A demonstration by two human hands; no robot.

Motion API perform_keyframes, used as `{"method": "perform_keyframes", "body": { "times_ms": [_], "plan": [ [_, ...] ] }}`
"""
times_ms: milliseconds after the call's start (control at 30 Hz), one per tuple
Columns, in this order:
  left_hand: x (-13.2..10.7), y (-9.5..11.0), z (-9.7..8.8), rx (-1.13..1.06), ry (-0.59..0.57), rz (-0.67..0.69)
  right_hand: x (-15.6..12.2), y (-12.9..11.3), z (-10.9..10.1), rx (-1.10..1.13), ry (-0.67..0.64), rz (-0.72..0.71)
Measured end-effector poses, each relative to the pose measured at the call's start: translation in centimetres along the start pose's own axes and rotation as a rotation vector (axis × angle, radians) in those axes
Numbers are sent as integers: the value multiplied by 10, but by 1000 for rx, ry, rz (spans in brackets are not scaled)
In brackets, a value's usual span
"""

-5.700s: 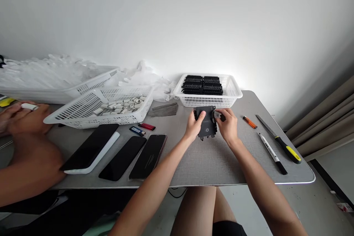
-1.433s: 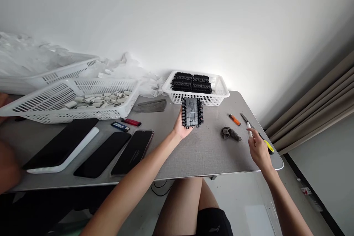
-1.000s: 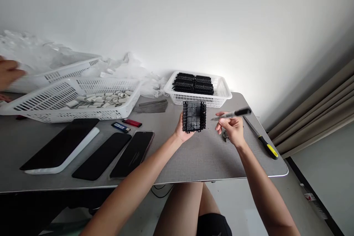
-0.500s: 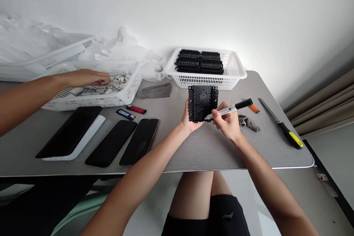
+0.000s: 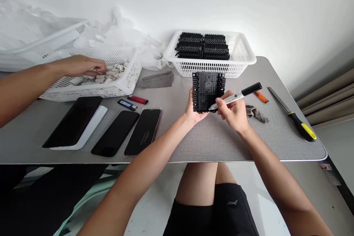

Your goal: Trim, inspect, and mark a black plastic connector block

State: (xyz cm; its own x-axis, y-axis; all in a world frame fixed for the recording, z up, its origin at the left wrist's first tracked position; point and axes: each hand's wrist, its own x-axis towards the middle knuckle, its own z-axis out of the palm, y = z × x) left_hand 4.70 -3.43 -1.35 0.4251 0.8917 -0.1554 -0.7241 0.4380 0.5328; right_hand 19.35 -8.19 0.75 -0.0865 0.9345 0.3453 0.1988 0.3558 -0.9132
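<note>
My left hand (image 5: pixel 193 110) grips a black ribbed plastic block (image 5: pixel 207 91) from below and holds it tilted up toward me above the grey table (image 5: pixel 210 140). My right hand (image 5: pixel 234 112) is closed on a white marker with a black cap (image 5: pixel 236 96). The marker's tip touches the lower right part of the block's face. Behind the block stands a white basket (image 5: pixel 243 57) stacked with several more black blocks (image 5: pixel 203 41).
A grey rag (image 5: pixel 257 113), an orange lighter (image 5: pixel 260 97) and a yellow-handled knife (image 5: pixel 293 118) lie to the right. Three dark phones (image 5: pixel 116 132) and two lighters (image 5: pixel 132 102) lie to the left. Another person's hand (image 5: pixel 83 65) reaches into a basket of white tubes (image 5: pixel 110 86).
My right hand left the rag on the table, picked up the marker from the right and brought its tip onto the block. The other person's hand reached into the tube basket.
</note>
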Motion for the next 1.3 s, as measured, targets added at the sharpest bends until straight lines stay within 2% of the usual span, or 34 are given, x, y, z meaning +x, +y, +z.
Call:
{"method": "perform_keyframes", "body": {
  "times_ms": [300, 667, 833, 900, 1067, 1300],
  "plan": [
    [7, -4, -5, -4, 58, 29, 3, 2, -1, 53, -18, 32],
    [7, -3, -6, -22, 18, 21, 3, -2, -2, 132, -5, 43],
    [4, 0, 1, -41, 46, 34, 0, -5, -2, 170, 153, -61],
    [2, 1, 3, -32, 56, 18, -2, -5, -1, 93, 186, -135],
    [1, 0, 2, 6, 94, 12, -7, -3, 4, -255, 262, -340],
    [2, -2, 1, -4, 109, 18, -5, 0, 4, -364, 287, -384]
  ]
}}
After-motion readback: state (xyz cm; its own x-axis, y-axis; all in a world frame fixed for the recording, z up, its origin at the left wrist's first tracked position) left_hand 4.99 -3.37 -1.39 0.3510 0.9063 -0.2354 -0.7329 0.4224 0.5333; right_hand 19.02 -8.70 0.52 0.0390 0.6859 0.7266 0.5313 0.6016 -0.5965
